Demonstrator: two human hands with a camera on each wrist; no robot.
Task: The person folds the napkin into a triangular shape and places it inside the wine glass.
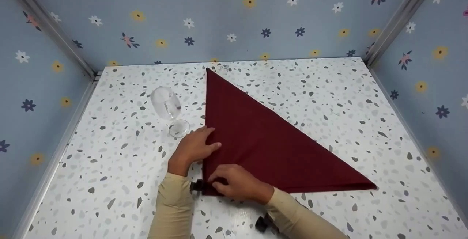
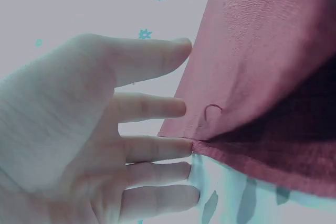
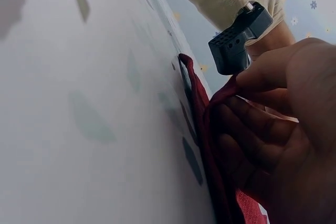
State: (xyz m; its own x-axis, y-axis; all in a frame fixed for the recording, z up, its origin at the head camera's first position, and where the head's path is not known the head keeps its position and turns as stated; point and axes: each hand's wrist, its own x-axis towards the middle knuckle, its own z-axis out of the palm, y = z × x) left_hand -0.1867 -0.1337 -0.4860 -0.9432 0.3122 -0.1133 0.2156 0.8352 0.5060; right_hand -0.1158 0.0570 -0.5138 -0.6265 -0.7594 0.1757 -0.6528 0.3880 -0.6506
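Observation:
A dark red cloth napkin (image 1: pixel 256 133), folded into a triangle, lies on the speckled table. My left hand (image 1: pixel 195 144) is at its left edge, fingers extended and fingertips on the cloth; in the left wrist view the left hand (image 2: pixel 105 135) has straight, slightly spread fingers beside the napkin (image 2: pixel 252 77). Near the lower left corner, my right hand (image 1: pixel 239 183) bends over the cloth. The right wrist view shows the right hand (image 3: pixel 283 124) pinching a raised bit of the napkin (image 3: pixel 207 124) between thumb and fingers, near its bottom edge.
A clear stemmed glass (image 1: pixel 166 103) lies on its side to the left of the napkin, its foot (image 1: pixel 179 128) close to my left hand. Flowered blue panels (image 1: pixel 234 19) wall the table (image 1: pixel 120 166) at the back and both sides. Each wrist carries a small black device (image 1: pixel 261 224).

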